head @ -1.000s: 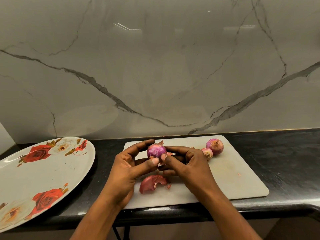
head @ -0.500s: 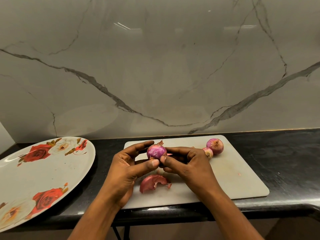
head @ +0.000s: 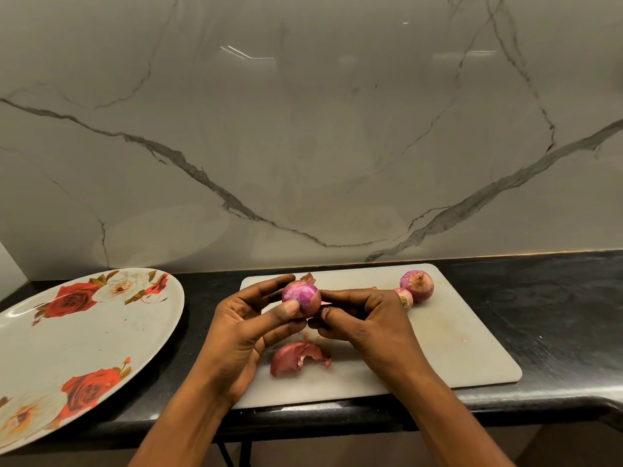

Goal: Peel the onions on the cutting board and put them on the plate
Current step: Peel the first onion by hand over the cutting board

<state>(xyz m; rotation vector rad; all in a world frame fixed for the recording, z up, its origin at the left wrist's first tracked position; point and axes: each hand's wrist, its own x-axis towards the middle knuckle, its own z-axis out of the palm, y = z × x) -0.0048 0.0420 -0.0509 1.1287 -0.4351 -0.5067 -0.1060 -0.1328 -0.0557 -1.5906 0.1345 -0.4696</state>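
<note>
My left hand (head: 242,335) holds a small purple onion (head: 301,297) between thumb and fingers, just above the white cutting board (head: 455,345). My right hand (head: 367,321) pinches at the onion's right side, fingertips touching it. Two more unpeeled onions lie at the board's far right: a bigger onion (head: 417,286) and a smaller onion (head: 404,296) half hidden behind my right hand. A loose piece of reddish onion skin (head: 296,357) lies on the board below my hands. The large rose-patterned plate (head: 67,335) sits to the left, holding nothing.
A black countertop (head: 556,318) carries the board and plate; its front edge runs below my wrists. A marble wall (head: 303,129) rises right behind. A small skin scrap (head: 308,277) lies at the board's back edge.
My hands have shifted only slightly while working on the onion; the right fingertips have closed in on its lower right side. Everything else is unmoved.
</note>
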